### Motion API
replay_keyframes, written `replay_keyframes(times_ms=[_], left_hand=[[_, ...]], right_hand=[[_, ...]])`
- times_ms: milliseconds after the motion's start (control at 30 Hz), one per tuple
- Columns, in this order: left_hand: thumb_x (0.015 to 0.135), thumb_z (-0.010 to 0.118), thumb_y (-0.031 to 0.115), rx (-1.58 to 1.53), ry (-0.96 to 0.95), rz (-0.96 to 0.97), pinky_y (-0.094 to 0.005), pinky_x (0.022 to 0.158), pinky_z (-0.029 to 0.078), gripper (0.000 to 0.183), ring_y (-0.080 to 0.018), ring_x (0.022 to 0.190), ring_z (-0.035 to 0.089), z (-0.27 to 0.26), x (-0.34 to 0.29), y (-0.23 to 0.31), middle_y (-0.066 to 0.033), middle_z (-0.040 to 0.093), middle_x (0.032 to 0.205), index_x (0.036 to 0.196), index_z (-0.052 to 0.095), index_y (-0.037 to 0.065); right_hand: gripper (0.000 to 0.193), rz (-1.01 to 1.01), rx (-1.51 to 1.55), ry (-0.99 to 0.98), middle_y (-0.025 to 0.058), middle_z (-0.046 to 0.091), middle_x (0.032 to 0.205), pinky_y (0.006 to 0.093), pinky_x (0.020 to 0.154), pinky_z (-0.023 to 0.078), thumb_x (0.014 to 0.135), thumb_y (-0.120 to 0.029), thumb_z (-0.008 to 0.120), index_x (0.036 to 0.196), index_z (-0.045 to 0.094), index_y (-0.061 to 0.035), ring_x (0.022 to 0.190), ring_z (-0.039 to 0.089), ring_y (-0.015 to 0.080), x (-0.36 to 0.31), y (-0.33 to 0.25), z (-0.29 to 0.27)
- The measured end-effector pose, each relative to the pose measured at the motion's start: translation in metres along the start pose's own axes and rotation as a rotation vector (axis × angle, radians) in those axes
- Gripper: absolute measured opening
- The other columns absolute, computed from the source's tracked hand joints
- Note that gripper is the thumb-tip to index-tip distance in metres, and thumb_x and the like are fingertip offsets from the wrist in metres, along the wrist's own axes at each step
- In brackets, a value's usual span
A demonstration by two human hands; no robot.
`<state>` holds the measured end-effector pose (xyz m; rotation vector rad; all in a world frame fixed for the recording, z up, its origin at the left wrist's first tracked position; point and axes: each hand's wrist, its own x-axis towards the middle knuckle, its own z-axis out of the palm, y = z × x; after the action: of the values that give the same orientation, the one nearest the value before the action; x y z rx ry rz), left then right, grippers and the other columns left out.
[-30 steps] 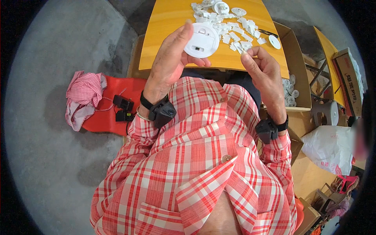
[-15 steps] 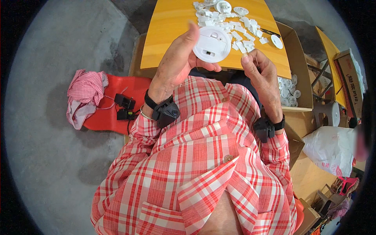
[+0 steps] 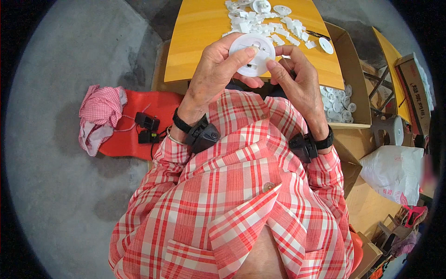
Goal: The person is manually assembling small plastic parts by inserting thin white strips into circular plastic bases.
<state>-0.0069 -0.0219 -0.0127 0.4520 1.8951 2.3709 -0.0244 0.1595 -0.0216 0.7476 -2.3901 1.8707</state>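
1. The piece in work, a round white disc [image 3: 264,54], is up near the top middle of the frame, seen against the yellow table [image 3: 197,32]
2. The left hand [image 3: 214,67] has its grip closed on the disc, thumb pressed over the face and fingers behind, so this piece is steadied
3. The right hand [image 3: 299,76] is at the disc's right edge, its thumb tip at the rim; its grip is narrow, but I cannot tell whether a small part sits between the fingertips
4. A slot [image 3: 250,65] low on the disc's face shows something dark inside, while the thumb covers part of the face above, so I would judge this piece as unfinished
5. Many small white pieces [image 3: 244,22] lie loose across the top centre of the frame, which suggests plenty is left
6. A single white disc [image 3: 326,45] lies at the table's right side, near a thin black tool [image 3: 318,35]
7. At the right of the frame, the cardboard box [image 3: 346,51] has a heap of white discs [image 3: 335,100] in it; whether those are done or waiting cannot be told
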Motion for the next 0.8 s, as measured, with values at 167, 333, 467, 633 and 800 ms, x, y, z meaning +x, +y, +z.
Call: replay_keyframes(times_ms=[167, 333, 467, 633, 800], left_hand=[[0.091, 0.052, 0.019, -0.007, -0.016, -0.017, -0.0254, 0.058, 0.057, 0.036, -0.0175, 0.076, 0.065, 0.002, 0.003, -0.006, -0.0124, 0.061, 0.101, 0.120, 0.048, -0.001], [0.094, 0.046, 0.033, -0.050, 0.034, -0.019, -0.0236, 0.058, 0.056, 0.047, -0.0172, 0.073, 0.065, 0.006, 0.002, -0.007, -0.0142, 0.059, 0.106, 0.127, 0.041, 0.000], [0.095, 0.044, 0.037, 0.136, -0.008, -0.161, -0.0215, 0.052, 0.055, 0.052, -0.0167, 0.063, 0.065, -0.005, -0.002, 0.002, -0.0156, 0.062, 0.097, 0.130, 0.037, 0.000], [0.093, 0.049, 0.025, 0.181, -0.035, -0.087, -0.0200, 0.042, 0.050, 0.047, -0.0155, 0.048, 0.062, 0.002, 0.000, -0.004, -0.0161, 0.065, 0.075, 0.130, 0.036, -0.001], [0.092, 0.049, 0.018, 0.215, -0.037, -0.102, -0.0206, 0.040, 0.050, 0.043, -0.0170, 0.050, 0.063, 0.004, -0.003, 0.000, -0.0159, 0.064, 0.080, 0.128, 0.038, -0.003]], right_hand=[[0.030, -0.059, 0.075, 0.034, 0.0082, 0.064, 0.068, 0.0222, 0.055, 0.045, 0.086, -0.017, 0.062, 0.107, 0.051, 0.0021, 0.061, 0.059, 0.0092, 0.003, 0.007, 0.004], [0.028, -0.038, 0.132, 0.029, 0.0082, 0.064, 0.073, 0.0215, 0.058, 0.046, 0.086, -0.013, 0.061, 0.107, 0.050, 0.0024, 0.064, 0.058, 0.0087, 0.003, 0.011, 0.001], [0.025, -0.031, 0.227, 0.047, 0.0080, 0.064, 0.075, 0.0208, 0.058, 0.045, 0.086, -0.012, 0.061, 0.105, 0.051, 0.0020, 0.065, 0.058, 0.0078, 0.000, 0.011, -0.003], [0.023, -0.007, 0.197, 0.029, 0.0062, 0.063, 0.072, 0.0204, 0.057, 0.044, 0.088, -0.012, 0.059, 0.105, 0.052, 0.0016, 0.063, 0.057, 0.0068, -0.002, 0.011, 0.001], [0.025, 0.009, 0.222, 0.024, 0.0059, 0.063, 0.069, 0.0206, 0.053, 0.043, 0.088, -0.012, 0.058, 0.108, 0.052, 0.0023, 0.060, 0.057, 0.0076, -0.003, 0.013, 0.003]])
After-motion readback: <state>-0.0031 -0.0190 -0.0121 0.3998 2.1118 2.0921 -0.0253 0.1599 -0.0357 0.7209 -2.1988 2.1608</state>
